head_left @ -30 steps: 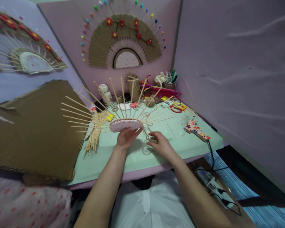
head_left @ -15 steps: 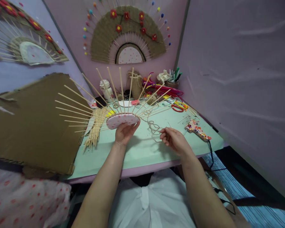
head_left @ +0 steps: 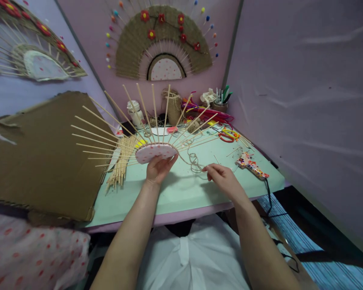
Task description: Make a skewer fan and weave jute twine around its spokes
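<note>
My left hand grips the pink dotted half-disc of a fan frame from below, holding it tilted above the mint table. Thin wooden skewers spread from the disc to the left, up and to the right. A tangled strand of jute twine runs from the disc's right end to my right hand, whose fingertips pinch it just above the table.
A bundle of loose skewers lies left of the disc beside a large cardboard sheet. A patterned glue gun, orange scissors, a twine spool and a pen cup crowd the back right. Finished fans hang on the walls.
My right hand lifted off the table by the disc and drew the twine out to the right. The fan frame rose slightly in my left hand.
</note>
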Motion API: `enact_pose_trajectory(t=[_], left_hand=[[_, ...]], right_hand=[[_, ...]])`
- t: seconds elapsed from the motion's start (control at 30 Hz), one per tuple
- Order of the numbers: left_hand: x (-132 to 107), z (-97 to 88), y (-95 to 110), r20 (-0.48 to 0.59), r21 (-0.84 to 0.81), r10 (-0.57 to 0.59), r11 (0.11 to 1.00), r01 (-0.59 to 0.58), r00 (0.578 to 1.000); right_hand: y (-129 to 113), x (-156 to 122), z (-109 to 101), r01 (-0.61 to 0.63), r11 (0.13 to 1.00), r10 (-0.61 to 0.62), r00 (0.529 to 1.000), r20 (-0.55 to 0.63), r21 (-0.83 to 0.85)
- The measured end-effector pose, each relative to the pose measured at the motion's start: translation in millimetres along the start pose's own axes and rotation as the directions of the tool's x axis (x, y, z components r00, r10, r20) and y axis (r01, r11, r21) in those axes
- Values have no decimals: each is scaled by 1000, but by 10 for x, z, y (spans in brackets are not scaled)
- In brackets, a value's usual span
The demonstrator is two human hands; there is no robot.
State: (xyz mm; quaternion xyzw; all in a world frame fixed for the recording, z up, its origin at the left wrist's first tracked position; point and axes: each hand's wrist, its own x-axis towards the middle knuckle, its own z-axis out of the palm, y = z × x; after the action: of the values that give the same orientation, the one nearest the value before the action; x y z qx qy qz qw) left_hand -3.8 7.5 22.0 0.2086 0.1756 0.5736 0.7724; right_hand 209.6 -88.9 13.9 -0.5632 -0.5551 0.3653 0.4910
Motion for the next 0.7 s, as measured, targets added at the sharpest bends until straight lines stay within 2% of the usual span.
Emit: enact_pose_trajectory(t=[0.03,0.1,0.2,0.33,0.43,0.6,0.7], left_hand=[[2,-1,0,-9,2,1,1000,-1,1000],[2,0,-1,-9,-2,13,1000,-13,1000],[-1,0,-3,10,-3,15,1000,-15,1000],[-9,6,-3,22,1,6,1000,-6,1000],[-19,23,-1,14,-5,12,1000,-12,1000],[-26,40,4,23,-17,7,1000,-7,1000],[-23,33,4,16,-10,5,1000,-5,1000]], right_hand=[[-24,-37,7,72,974,-70,997,18,-214],[-39,-87,19,187,822,-199,979,36,-538],[1,-97,34,230,612,-346,938,4,-756],[59,-23,27,163,495,-434,898,-80,-853],[84,68,-39,161,443,-431,901,-52,-882],[180,242,-235,121,427,-351,935,-41,-896],[219,329,-331,134,418,-380,924,-39,-899]])
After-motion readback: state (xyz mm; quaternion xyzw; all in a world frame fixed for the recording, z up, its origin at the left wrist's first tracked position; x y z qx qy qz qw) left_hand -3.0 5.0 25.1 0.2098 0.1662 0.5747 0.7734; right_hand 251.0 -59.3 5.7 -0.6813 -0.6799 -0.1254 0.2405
